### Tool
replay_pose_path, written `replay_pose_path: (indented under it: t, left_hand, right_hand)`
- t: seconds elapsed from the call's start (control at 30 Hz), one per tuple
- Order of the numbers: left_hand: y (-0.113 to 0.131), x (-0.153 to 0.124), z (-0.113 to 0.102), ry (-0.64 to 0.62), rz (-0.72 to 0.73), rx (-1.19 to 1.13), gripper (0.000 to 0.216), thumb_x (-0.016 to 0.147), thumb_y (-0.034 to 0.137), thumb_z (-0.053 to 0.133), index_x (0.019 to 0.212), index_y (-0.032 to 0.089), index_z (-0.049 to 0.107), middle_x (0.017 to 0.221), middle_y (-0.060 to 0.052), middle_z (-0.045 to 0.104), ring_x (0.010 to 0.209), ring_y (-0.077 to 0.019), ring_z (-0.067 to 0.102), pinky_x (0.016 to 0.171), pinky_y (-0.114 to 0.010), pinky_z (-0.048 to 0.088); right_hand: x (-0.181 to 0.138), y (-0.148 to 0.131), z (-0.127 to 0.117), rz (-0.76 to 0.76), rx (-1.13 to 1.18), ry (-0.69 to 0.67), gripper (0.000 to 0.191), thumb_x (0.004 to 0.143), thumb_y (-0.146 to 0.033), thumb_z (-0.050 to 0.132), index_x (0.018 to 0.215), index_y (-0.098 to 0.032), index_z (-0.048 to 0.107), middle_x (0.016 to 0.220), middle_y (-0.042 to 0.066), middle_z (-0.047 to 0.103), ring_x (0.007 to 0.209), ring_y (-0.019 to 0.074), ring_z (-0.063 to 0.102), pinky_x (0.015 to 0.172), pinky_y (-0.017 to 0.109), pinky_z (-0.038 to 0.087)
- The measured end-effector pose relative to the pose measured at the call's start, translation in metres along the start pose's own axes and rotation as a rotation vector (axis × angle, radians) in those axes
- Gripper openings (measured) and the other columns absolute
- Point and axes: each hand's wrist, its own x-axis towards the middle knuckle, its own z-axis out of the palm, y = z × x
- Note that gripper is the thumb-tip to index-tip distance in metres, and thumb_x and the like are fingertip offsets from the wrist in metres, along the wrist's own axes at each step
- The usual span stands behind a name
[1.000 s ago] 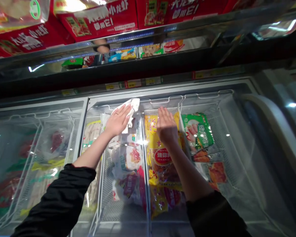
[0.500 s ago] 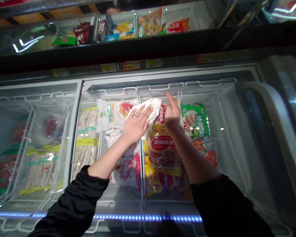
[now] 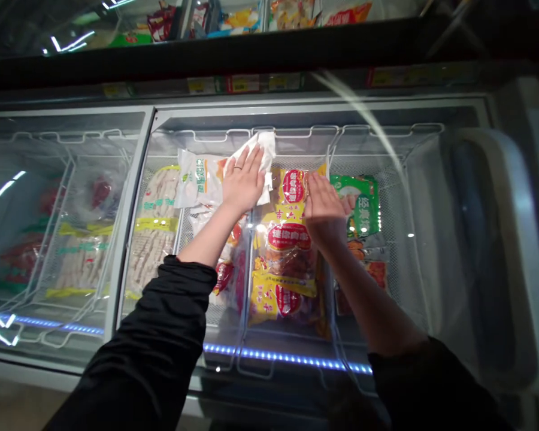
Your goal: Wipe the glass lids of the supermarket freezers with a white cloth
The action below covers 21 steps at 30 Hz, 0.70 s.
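My left hand (image 3: pixel 242 181) lies flat with fingers spread over a white cloth (image 3: pixel 266 157), which may be a paper wipe. Hand and cloth appear to rest on the clear glass lid (image 3: pixel 411 203) of a chest freezer, above the packaged food. To the right, my right hand (image 3: pixel 326 206) is stretched out with its fingers close together, over the glass and holding nothing. Below it show yellow and red food packets (image 3: pixel 290 236) and a green packet (image 3: pixel 366 206). A white food bag (image 3: pixel 197 179) lies under the left hand's side, partly covered by the cloth.
White wire baskets (image 3: pixel 251 335) divide the freezer. A frame bar (image 3: pixel 137 203) separates the left section, where pale packaged food (image 3: pixel 83 263) lies. A thick curved pale edge (image 3: pixel 527 239) stands at the right. Price labels (image 3: pixel 242 84) run along the back under a dark ledge (image 3: pixel 251 51).
My left hand and the cloth have moved slightly up and left across the glass. My right hand has turned from raised, edge-on fingers to lying flatter. The camera view has shifted too.
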Motion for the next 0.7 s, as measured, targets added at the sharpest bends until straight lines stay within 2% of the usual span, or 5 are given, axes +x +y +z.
replay_pose_path:
  t: [0.1, 0.23, 0.43, 0.57, 0.7]
  left_hand:
    - [0.038, -0.023, 0.004, -0.043, 0.066, 0.022, 0.063, 0.114, 0.036, 0.03, 0.175, 0.022, 0.034, 0.181, -0.002, 0.034, 0.169, -0.0256, 0.028, 0.139, -0.054, 0.023]
    - [0.065, -0.1, -0.002, -0.119, 0.248, 0.052, 0.062, 0.114, 0.032, 0.032, 0.175, 0.021, 0.034, 0.18, -0.002, 0.036, 0.169, -0.023, 0.029, 0.139, -0.049, 0.024]
    - [0.018, -0.195, -0.022, -0.157, 0.282, 0.081, 0.066, 0.113, 0.03, 0.037, 0.177, 0.028, 0.026, 0.178, 0.001, 0.04, 0.168, -0.0194, 0.032, 0.139, -0.045, 0.022]
    - [-0.003, -0.174, -0.024, -0.124, 0.076, 0.081, 0.063, 0.113, 0.035, 0.034, 0.175, 0.025, 0.033, 0.18, -0.002, 0.036, 0.169, -0.0212, 0.03, 0.139, -0.046, 0.021]
    - [0.022, -0.125, -0.011, -0.031, -0.136, 0.033, 0.066, 0.113, 0.037, 0.029, 0.177, 0.021, 0.031, 0.182, -0.005, 0.032, 0.17, -0.0267, 0.026, 0.14, -0.053, 0.018]
  right_hand:
    - [0.002, 0.006, 0.004, -0.016, 0.012, -0.024, 0.065, 0.102, -0.013, 0.037, 0.165, -0.013, 0.054, 0.17, 0.011, 0.053, 0.162, 0.0273, 0.045, 0.137, 0.052, 0.037]
    - [0.001, 0.012, 0.001, -0.036, 0.011, -0.079, 0.067, 0.101, -0.013, 0.04, 0.168, -0.015, 0.05, 0.171, 0.011, 0.053, 0.163, 0.0298, 0.043, 0.138, 0.054, 0.035]
    - [0.001, 0.013, -0.003, -0.067, 0.02, -0.102, 0.07, 0.098, -0.011, 0.041, 0.167, -0.012, 0.049, 0.17, 0.014, 0.053, 0.163, 0.0325, 0.042, 0.138, 0.056, 0.034]
    - [0.002, 0.013, -0.001, -0.063, 0.006, -0.113, 0.08, 0.098, -0.013, 0.047, 0.176, -0.024, 0.032, 0.171, 0.01, 0.051, 0.164, 0.0365, 0.039, 0.135, 0.065, 0.035]
    - [0.0, 0.009, 0.0, -0.101, -0.005, -0.119, 0.08, 0.1, -0.015, 0.046, 0.177, -0.024, 0.029, 0.171, 0.01, 0.051, 0.164, 0.0375, 0.039, 0.134, 0.065, 0.036]
